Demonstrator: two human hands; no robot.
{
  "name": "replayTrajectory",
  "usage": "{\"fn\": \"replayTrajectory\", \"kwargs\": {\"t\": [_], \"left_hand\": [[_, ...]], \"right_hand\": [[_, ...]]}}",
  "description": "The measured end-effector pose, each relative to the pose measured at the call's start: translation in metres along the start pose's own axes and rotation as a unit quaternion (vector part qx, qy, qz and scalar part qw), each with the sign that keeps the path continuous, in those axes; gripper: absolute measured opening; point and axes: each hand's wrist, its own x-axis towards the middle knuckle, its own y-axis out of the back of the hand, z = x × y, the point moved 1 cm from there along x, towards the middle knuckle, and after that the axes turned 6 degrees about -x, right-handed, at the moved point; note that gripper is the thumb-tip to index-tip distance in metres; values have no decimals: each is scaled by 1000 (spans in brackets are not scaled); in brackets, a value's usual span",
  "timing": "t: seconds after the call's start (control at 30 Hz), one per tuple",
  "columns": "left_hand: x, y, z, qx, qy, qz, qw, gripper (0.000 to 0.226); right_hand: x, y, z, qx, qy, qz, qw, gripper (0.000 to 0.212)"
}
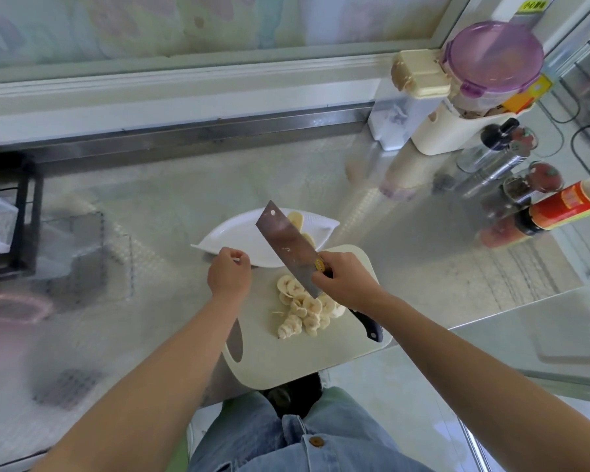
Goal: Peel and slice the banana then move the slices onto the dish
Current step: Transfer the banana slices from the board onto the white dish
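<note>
The right hand [346, 279] has its fingers wrapped tight round the cleaver [288, 248] where the blade meets the handle; the blade tilts up and away from the fingertips over one white dish [225, 238], while the dark handle sticks out behind the wrist over one pale board [338, 349]. The left hand [229, 274] sits at the near rim of the dish with its fingers curled together; whether they pinch the rim or anything else cannot be told. One heap of banana slices [302, 310] lies on the board just below the right fingers and right of the left hand, too overlapped to count. At least two more slices [296, 219] lie in the dish beyond the blade, partly hidden by it.
</note>
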Motion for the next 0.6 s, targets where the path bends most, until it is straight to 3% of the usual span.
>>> {"fn": "replayTrajectory", "kwargs": {"t": [0.27,0.33,0.43,0.6], "left_hand": [[-20,11,3,-3,-60,-26,998,13],[-36,11,12,-61,-37,-49,996,21],[-61,7,35,-201,26,-148,968,34],[-72,2,56,-247,22,-211,945,26]], "right_hand": [[0,-7,-20,-71,-6,30,997,36],[1,-10,-24,-117,-12,52,992,37],[3,-13,-33,-157,-21,78,984,38],[4,-19,-51,-178,-7,63,982,14]]}}
